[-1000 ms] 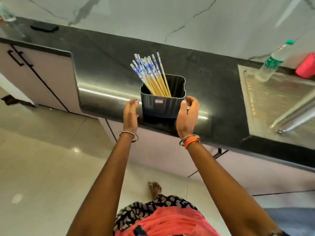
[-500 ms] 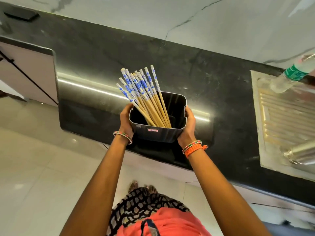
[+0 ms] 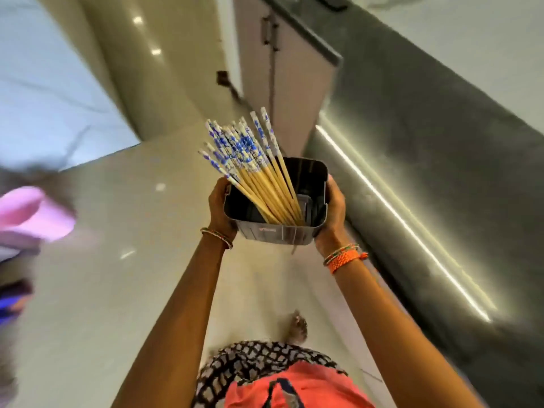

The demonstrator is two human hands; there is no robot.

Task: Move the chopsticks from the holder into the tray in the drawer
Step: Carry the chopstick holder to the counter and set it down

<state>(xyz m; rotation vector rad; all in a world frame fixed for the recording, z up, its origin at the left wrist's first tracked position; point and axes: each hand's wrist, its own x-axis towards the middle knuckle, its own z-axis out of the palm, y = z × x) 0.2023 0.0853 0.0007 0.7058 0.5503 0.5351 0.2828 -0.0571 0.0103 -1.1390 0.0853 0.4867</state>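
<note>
Barely started tbh: left hand (image 3: 221, 206) and right hand (image 3: 333, 213) clamp the dark square plastic holder (image 3: 278, 234) midair, blue-patterned bamboo chopsticks (image 3: 250, 163) all inside, no drawer tray visible.

No legible text: the holder (image 3: 276, 232) carries a small red label (image 3: 267, 230) on its near wall, too blurred to read, and the chopsticks (image 3: 244, 160) bear only blue patterning.

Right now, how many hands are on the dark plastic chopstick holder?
2. The left hand grips the left wall of the dark plastic chopstick holder; the right hand grips its right wall. Fingers behind it are hidden.
</note>
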